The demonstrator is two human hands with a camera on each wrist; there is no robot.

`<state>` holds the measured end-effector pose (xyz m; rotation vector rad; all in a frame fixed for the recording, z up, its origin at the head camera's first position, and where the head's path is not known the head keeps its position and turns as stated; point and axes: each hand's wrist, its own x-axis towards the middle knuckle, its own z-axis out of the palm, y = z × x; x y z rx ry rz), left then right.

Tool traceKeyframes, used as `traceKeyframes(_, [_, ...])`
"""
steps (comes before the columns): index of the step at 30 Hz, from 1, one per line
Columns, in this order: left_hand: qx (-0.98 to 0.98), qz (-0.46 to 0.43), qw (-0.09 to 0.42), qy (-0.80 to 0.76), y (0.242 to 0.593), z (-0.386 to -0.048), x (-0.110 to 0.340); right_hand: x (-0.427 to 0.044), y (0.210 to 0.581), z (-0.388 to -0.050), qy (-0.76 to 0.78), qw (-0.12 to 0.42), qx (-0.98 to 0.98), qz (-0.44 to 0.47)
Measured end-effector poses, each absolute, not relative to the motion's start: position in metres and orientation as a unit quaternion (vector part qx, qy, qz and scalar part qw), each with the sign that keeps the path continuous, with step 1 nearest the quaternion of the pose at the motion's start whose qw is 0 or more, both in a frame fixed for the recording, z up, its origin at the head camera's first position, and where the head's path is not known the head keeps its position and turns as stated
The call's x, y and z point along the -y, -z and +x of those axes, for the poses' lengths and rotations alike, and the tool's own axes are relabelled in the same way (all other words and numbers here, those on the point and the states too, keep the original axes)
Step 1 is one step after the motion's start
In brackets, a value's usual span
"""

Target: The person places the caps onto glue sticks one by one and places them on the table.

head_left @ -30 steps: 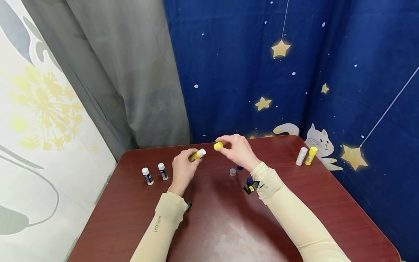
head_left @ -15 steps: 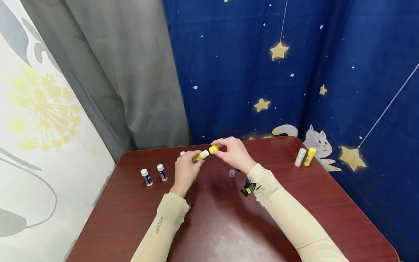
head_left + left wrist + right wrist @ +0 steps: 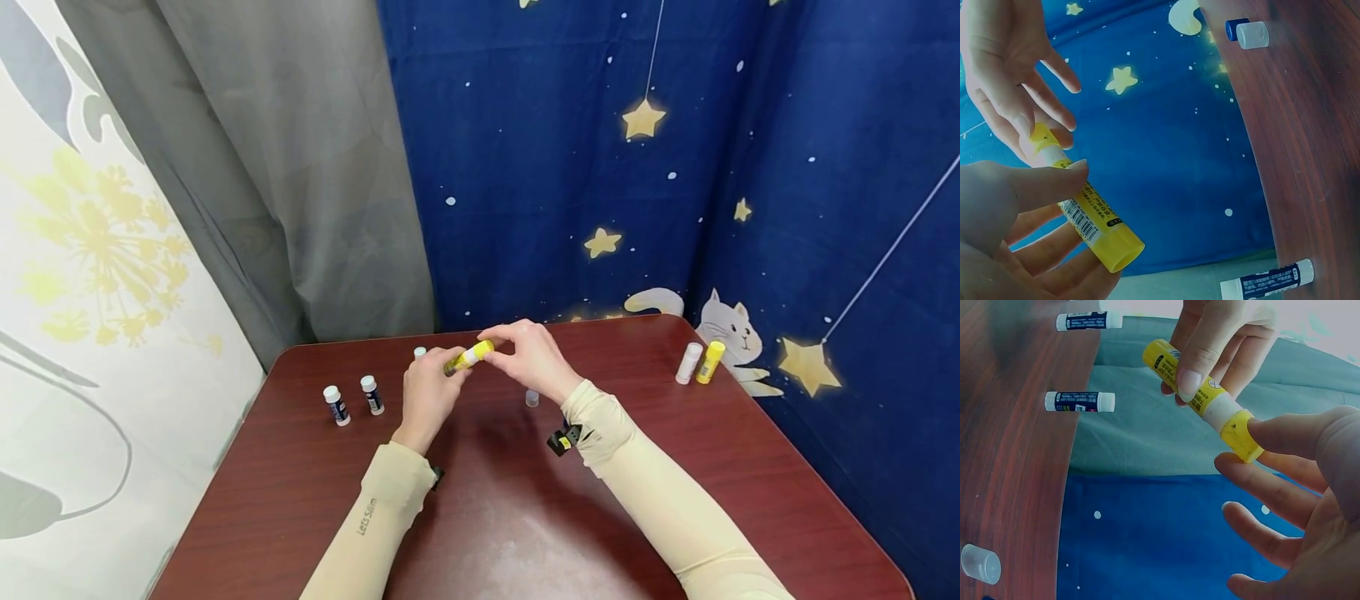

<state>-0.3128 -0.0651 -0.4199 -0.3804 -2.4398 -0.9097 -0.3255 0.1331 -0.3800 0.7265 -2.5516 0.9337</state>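
My left hand (image 3: pixel 429 392) grips a yellow glue stick (image 3: pixel 1094 215) by its labelled body, tilted above the table. Thumb and fingers of my right hand (image 3: pixel 534 358) pinch its yellow cap (image 3: pixel 1241 436). The cap sits over the end of the white neck (image 3: pixel 1219 412), and part of that neck still shows between cap and body in the right wrist view. The other right fingers are spread apart. In the head view the body is partly hidden by the left fingers.
Two navy-and-white glue sticks, one (image 3: pixel 337 406) beside another (image 3: pixel 372 396), stand at left. A white-topped item (image 3: pixel 420 352) is partly behind my left hand. A translucent cap (image 3: pixel 1254 35) lies by a blue cap (image 3: pixel 1234 29). White (image 3: pixel 689 363) and yellow (image 3: pixel 710 362) sticks stand far right.
My right hand has moved left and slightly down, bringing the yellow cap from apart onto the glue stick's white end. The left hand has shifted slightly right.
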Motion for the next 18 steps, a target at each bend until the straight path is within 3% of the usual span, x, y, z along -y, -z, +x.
traceKeyframes(18, [0.9, -0.146, 0.26, 0.318, 0.4186, -0.3087, 0.0623, -0.1292, 0.386, -0.325, -0.32, 0.145, 0.904, 0.244])
